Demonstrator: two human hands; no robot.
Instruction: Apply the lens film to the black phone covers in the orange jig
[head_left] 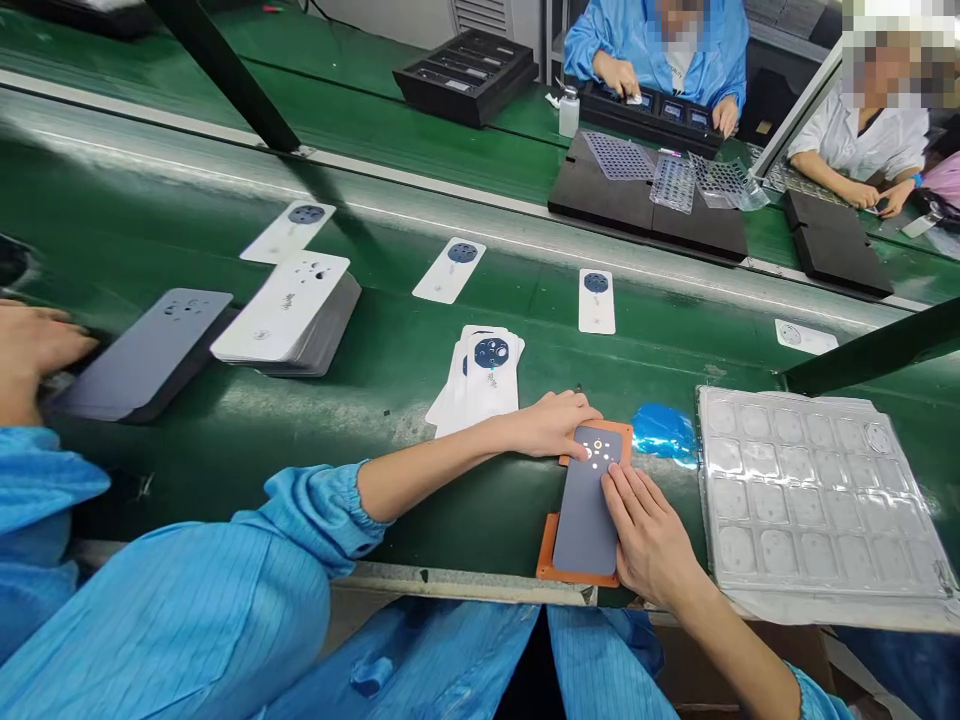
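Observation:
A grey phone back cover (pixel 589 525) with a cluster of camera holes at its upper end lies in an orange fixture (pixel 546 560) at the bench's front edge. With thumb and fingers, my left hand (pixel 551 425) grips the cover's upper left corner against the fixture. Straight fingers of my right hand (pixel 652 535) lie flat along the cover's right edge. A blue crumpled film (pixel 664 435) is just right of the fixture. Left of it, several white cards (pixel 491 385) with dark round camera prints overlap in a loose pile.
A clear blister tray (pixel 817 490) is at right. Farther left stand a white card stack (pixel 289 310) and a grey cover stack (pixel 154 350), near a co-worker's hand (pixel 37 350). Single cards (pixel 450 270) line the belt. Dark posts (pixel 225 75) rise in front; co-workers sit opposite.

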